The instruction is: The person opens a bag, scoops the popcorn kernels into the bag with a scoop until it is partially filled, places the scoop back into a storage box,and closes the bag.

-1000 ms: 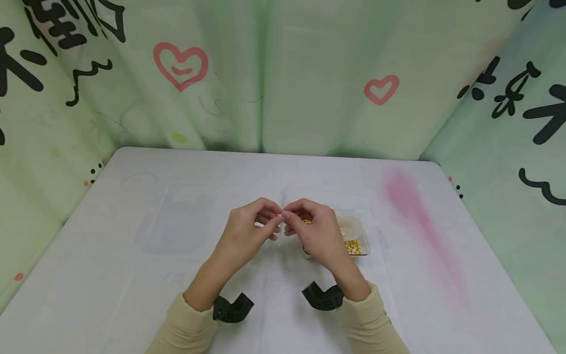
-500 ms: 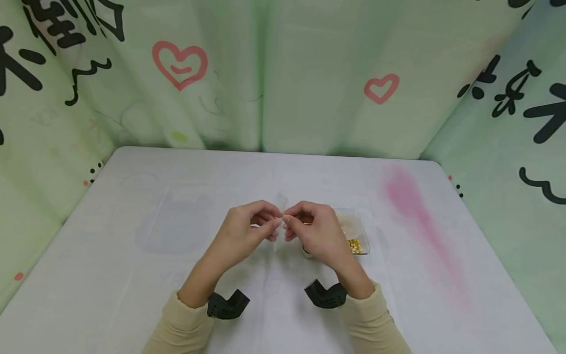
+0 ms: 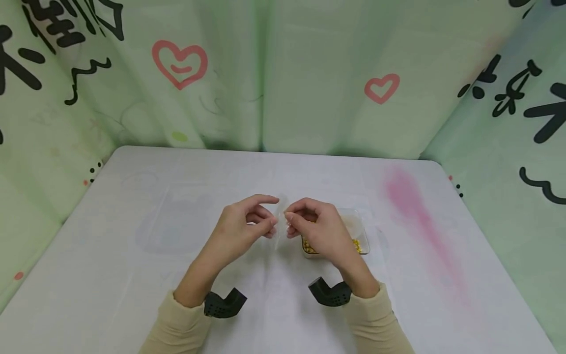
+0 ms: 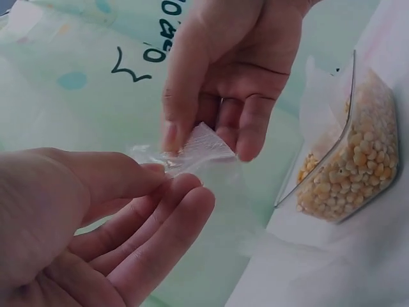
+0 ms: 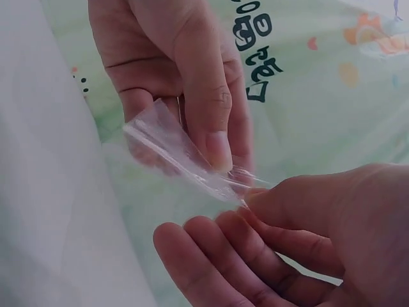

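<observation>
A small clear plastic bag (image 4: 206,147) is stretched between my two hands above the table. My left hand (image 3: 240,221) pinches its edge between the thumb and a finger; in the head view the index finger points out straight. My right hand (image 3: 322,227) pinches the facing edge with thumb and index finger, its other fingers curled beneath. The right wrist view shows the bag (image 5: 169,144) creased, its corner at the right fingertips. Just beyond my right hand sits a clear box (image 3: 365,236), partly hidden by that hand, with yellow corn kernels (image 4: 351,166) inside.
A whitish translucent piece (image 4: 323,96) rises from the box beside the kernels. White cloth with a pink smear (image 3: 415,211) covers the table (image 3: 110,221). A green printed curtain (image 3: 300,73) hangs behind and on both sides.
The fingertips have parted slightly; my left index finger has lifted and straightened. My right hand has shifted a little rightward, and the bag shows more between the hands.
</observation>
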A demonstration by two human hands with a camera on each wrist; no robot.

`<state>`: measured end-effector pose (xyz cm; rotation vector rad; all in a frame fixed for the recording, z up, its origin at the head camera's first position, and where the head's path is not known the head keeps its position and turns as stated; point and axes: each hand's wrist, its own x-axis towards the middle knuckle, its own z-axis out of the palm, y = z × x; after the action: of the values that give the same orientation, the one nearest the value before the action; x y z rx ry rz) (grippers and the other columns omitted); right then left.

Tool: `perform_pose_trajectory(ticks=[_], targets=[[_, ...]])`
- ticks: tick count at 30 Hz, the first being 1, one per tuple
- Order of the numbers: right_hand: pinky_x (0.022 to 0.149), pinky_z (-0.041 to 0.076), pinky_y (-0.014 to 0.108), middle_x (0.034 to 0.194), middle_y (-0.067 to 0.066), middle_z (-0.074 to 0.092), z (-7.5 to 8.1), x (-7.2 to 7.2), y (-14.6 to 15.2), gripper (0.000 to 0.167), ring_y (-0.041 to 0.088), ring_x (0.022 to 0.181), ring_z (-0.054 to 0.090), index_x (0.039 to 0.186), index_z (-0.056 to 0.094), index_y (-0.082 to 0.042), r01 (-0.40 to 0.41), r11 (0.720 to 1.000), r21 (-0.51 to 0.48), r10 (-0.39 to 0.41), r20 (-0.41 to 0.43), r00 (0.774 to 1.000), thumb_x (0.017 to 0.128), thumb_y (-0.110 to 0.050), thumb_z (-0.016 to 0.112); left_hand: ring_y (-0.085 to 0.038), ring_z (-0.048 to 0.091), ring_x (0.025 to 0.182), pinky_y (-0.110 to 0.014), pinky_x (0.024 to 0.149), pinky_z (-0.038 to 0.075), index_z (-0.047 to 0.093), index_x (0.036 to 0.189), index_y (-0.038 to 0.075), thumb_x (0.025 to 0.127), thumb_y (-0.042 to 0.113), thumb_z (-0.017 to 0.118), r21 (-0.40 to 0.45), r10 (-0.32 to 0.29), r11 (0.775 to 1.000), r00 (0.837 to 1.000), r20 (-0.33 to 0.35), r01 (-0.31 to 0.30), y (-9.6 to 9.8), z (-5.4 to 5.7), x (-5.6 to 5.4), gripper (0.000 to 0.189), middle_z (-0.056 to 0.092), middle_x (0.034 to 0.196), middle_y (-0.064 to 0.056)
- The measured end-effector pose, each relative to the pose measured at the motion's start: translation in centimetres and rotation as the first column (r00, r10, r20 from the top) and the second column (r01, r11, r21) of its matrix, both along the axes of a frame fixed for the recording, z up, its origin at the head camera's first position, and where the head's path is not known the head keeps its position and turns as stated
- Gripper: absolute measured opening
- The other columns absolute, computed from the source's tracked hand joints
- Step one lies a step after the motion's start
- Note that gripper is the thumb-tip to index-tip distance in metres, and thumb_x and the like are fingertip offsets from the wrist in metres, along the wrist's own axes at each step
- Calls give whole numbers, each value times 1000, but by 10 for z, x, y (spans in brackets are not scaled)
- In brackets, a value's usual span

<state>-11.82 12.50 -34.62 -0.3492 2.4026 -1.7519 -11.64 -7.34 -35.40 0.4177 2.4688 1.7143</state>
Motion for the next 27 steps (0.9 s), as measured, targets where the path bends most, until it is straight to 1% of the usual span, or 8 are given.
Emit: perform_pose_trajectory(ticks=[6, 8, 13, 16, 20, 22, 24, 27], targets=[[78, 60, 42, 95, 16, 69, -1, 0, -3, 11, 23, 77, 73, 101, 66, -3, 35, 998, -46, -34, 15, 999, 94, -11, 65, -14, 72, 72, -40, 73, 59, 64, 107, 12, 91, 14, 71, 31, 22, 999, 1000, 14, -23, 6, -2, 2, 18, 73, 88, -6], [77, 60, 38, 93, 15, 70, -1, 0, -4, 10, 23, 78, 73, 101, 66, -4, 48, 997, -57, -47, 16, 999, 94, -11, 66, -14, 72, 72, -43, 73, 59, 65, 104, 10, 91, 14, 71, 36, 21, 999, 1000, 11, -22, 7, -3, 2, 15, 72, 87, -6], [74, 60, 36, 90, 17, 70, 0, 0, -4, 10, 23, 76, 72, 100, 67, -3, 61, 993, -96, -61, 7, 998, 93, -10, 67, -12, 71, 69, -42, 72, 59, 68, 101, 11, 91, 11, 70, 32, 26, 999, 1000, -1, -26, 7, -4, 1, 10, 71, 85, -4], [74, 60, 37, 92, 16, 70, 0, 0, -3, 12, 22, 75, 72, 102, 67, -1, 66, 994, -90, -67, -3, 998, 93, -9, 67, -13, 71, 68, -37, 71, 60, 69, 101, 11, 92, 10, 68, 19, 37, 999, 999, -11, -36, 6, -3, 2, 9, 71, 84, -3], [74, 60, 40, 93, 16, 69, -1, 0, -1, 12, 22, 73, 72, 102, 68, -1, 75, 995, -62, -77, -28, 997, 93, -8, 67, -11, 70, 66, -28, 66, 58, 70, 101, 12, 92, 9, 67, -10, 53, 999, 997, -47, -53, 5, -2, 2, 10, 71, 81, -2], [73, 60, 41, 91, 16, 69, -1, 0, -1, 10, 22, 72, 72, 101, 69, -2, 83, 995, -47, -85, -50, 995, 92, -7, 67, -9, 69, 66, -27, 64, 57, 70, 100, 14, 91, 9, 67, -26, 60, 998, 996, -65, -62, 5, -1, 3, 11, 70, 80, 0], [72, 60, 40, 90, 17, 68, -2, 0, -1, 9, 22, 71, 71, 99, 69, -3, 91, 995, -28, -92, -75, 993, 92, -7, 66, -7, 68, 65, -27, 63, 56, 70, 100, 14, 91, 8, 65, -44, 69, 996, 993, -93, -73, 5, 1, 3, 12, 70, 80, 1], [69, 60, 35, 87, 16, 67, -2, 0, -1, 7, 21, 69, 70, 98, 69, -4, 108, 994, 12, -106, -116, 988, 92, -6, 65, -5, 66, 65, -26, 61, 55, 70, 99, 14, 89, 6, 64, -88, 78, 992, 983, -165, -93, 6, 2, 5, 14, 68, 77, 2]])
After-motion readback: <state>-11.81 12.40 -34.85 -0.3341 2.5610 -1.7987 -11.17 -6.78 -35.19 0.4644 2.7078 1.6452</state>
